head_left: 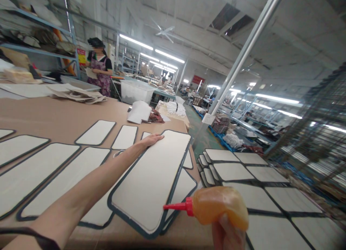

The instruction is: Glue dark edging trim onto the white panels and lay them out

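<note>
My left hand (151, 139) reaches forward and grips the far left edge of a long white panel with a dark border (150, 181), which lies tilted over other panels on the brown table (54, 116). My right hand (228, 233) at the bottom edge is closed round an orange squeeze bottle (218, 206) with a red nozzle that points left at the panel's near right edge.
Several similar white panels (54, 174) lie in rows on the table, and more (251, 178) cover a lower surface to the right. A person in a patterned apron (100, 70) stands at the back left by shelves. A white tub (136, 91) and paper stacks sit beyond. A slanted metal post (243, 55) rises at the right.
</note>
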`<state>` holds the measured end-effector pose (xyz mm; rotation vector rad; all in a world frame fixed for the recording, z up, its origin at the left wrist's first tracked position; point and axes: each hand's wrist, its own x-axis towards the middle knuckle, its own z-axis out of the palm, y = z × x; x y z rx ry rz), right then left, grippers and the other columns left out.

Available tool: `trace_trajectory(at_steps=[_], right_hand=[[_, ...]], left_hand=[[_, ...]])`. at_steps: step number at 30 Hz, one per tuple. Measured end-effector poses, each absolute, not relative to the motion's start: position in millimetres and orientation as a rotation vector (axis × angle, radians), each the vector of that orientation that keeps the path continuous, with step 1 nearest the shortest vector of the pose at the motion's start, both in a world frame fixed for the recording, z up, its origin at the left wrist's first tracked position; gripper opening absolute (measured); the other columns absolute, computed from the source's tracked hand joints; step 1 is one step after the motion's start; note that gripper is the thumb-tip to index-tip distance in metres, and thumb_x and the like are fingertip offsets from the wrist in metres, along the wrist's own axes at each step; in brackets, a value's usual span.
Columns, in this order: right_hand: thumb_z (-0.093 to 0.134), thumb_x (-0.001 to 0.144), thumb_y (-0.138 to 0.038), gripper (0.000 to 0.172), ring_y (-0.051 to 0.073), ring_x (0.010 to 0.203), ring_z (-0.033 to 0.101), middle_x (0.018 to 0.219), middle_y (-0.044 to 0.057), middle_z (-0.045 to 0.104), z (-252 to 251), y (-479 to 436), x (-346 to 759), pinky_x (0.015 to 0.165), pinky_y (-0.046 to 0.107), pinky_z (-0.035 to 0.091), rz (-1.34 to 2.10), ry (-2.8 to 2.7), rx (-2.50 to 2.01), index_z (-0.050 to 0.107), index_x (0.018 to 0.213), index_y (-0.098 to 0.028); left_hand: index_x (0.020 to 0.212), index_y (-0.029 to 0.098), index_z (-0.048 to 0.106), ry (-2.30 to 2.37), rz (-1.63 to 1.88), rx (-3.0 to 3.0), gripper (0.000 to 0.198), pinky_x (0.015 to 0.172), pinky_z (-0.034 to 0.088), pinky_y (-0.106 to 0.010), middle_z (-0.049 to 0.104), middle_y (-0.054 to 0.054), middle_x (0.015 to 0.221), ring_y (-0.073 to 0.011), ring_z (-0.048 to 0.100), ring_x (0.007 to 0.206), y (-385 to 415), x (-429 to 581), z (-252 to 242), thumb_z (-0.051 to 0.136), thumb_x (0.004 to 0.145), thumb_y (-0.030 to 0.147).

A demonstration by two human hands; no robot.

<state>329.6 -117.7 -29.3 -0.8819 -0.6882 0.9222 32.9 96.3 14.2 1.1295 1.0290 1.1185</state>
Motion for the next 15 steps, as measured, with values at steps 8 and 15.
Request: trace_trajectory(at_steps=[8, 15], right_hand=[[0.084, 0.047, -0.026, 0.062, 0.016, 0.061, 0.065, 0.072, -0.001, 0.070, 1, -115, 309, 0.060, 0.024, 0.055, 0.813, -0.643, -0.843, 0.064, 0.106, -0.023], [0.082, 0.055, -0.033, 0.076, 0.020, 0.076, 0.067, 0.097, 0.004, 0.071, -4, -124, 310, 0.066, 0.028, 0.055, 0.898, -0.702, -0.920, 0.052, 0.124, -0.026]], left_hand=[[0.074, 0.016, 0.064, 1.137, 1.101, 1.143, 0.023, 0.052, 0.042, -0.026, 0.065, -0.001, 0.058, -0.0179, 0.059, 0.054, 92, 36, 25, 0.075, 0.063, 0.033], [0.074, 0.015, 0.064, 1.179, 1.102, 1.136, 0.020, 0.053, 0.042, -0.027, 0.065, -0.002, 0.057, -0.0191, 0.059, 0.055, 90, 38, 28, 0.073, 0.066, 0.031]])
